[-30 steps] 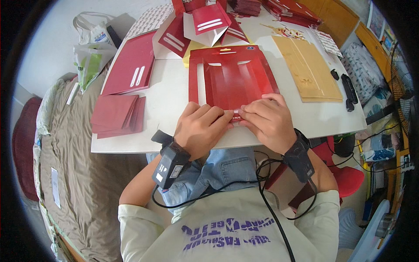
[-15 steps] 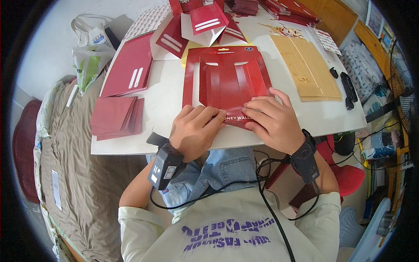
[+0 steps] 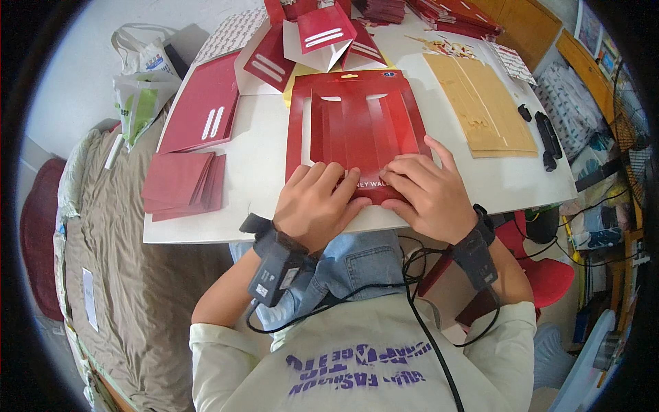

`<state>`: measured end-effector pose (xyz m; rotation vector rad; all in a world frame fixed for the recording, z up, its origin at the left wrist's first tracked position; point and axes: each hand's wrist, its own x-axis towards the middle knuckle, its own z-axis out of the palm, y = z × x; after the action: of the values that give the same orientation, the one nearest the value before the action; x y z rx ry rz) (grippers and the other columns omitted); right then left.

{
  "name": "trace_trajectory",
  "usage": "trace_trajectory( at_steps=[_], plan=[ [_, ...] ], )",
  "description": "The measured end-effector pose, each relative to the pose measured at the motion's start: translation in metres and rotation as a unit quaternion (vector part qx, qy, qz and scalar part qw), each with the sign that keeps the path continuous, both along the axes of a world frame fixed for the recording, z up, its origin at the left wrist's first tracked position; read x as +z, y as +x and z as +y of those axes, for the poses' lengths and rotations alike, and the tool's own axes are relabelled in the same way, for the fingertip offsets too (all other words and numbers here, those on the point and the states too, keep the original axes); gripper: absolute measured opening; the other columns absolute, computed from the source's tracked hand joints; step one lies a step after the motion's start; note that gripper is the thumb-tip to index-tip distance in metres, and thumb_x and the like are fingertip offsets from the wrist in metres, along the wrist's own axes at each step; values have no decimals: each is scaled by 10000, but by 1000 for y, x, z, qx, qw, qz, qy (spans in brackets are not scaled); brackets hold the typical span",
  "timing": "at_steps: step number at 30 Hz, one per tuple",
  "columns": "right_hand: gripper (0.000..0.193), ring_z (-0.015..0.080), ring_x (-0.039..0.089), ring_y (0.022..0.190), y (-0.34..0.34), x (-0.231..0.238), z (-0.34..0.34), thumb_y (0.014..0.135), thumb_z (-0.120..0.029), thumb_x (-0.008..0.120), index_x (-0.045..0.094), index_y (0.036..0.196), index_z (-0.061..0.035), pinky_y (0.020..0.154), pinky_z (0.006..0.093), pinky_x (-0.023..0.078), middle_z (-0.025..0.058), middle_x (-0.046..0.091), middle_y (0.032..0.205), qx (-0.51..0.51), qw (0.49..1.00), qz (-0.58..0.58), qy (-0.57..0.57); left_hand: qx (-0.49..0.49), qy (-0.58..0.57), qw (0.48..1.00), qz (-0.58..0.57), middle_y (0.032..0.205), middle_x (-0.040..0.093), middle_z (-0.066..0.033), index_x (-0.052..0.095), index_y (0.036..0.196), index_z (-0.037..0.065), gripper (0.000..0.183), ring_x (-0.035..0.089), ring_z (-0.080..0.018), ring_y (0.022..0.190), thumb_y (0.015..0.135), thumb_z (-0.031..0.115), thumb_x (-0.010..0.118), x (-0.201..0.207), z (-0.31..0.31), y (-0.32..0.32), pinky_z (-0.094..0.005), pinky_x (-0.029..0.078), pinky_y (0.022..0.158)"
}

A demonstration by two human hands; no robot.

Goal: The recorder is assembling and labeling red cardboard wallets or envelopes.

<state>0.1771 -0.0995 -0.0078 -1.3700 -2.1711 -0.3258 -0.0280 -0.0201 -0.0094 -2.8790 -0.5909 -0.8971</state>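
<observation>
A red cardboard packaging box [image 3: 357, 141] with a recessed window and a hang hole along its far edge lies on the white table in front of me. My left hand [image 3: 318, 204] grips the middle of its near edge, fingers over the top and thumb at the front side. My right hand [image 3: 431, 194] pinches the near right part in the same way, its index finger lifted off. Both thumbs almost meet at the front edge. The undersides of the fingers are hidden.
Dark red folded card sleeves [image 3: 204, 103] and smaller red cards [image 3: 182, 182] lie on the left. Several folded red-and-white pieces [image 3: 322, 34] stand beyond the box. Tan cardboard sheets [image 3: 480, 103] and black objects [image 3: 547, 137] are on the right. Black cables [image 3: 405, 275] hang across my lap.
My left hand has shifted slightly right and nearer, and its wrist has turned. The thumb now lies along the box's near edge, which looks flatter. My right hand has barely moved.
</observation>
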Motion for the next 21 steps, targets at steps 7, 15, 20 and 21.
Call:
trace_trajectory(
  at_steps=[7, 15, 20, 21],
  plan=[
    [246, 190, 585, 960, 0, -5, 1, 757, -191, 718, 671, 954, -52, 1064, 475, 320, 31, 591, 959, 10, 999, 36, -21, 14, 65, 998, 16, 845, 599, -39, 664, 997, 53, 357, 569, -186, 708, 776, 324, 734, -1, 0, 4, -322, 426, 635],
    [134, 206, 582, 905, -4, -2, 5, 762, -143, 706, 647, 849, -60, 1041, 483, 333, 27, 565, 869, 11, 998, 65, -7, 44, 61, 997, 13, 843, 561, -27, 670, 944, 67, 307, 549, -175, 746, 748, 290, 749, 4, -4, 8, -318, 411, 663],
    [99, 214, 572, 901, -7, 0, 6, 759, -122, 693, 641, 833, -80, 1022, 480, 346, 25, 560, 862, 3, 998, 67, -17, 46, 43, 998, 3, 856, 561, -24, 672, 952, 64, 291, 548, -184, 792, 743, 251, 750, 6, -6, 6, -334, 408, 705],
    [93, 217, 569, 902, -8, 0, 7, 757, -117, 689, 640, 829, -85, 1018, 478, 349, 24, 558, 860, 0, 998, 63, -14, 44, 40, 998, -2, 855, 561, -21, 673, 951, 64, 281, 545, -187, 807, 745, 239, 748, 5, -5, 5, -337, 405, 718]
  ],
)
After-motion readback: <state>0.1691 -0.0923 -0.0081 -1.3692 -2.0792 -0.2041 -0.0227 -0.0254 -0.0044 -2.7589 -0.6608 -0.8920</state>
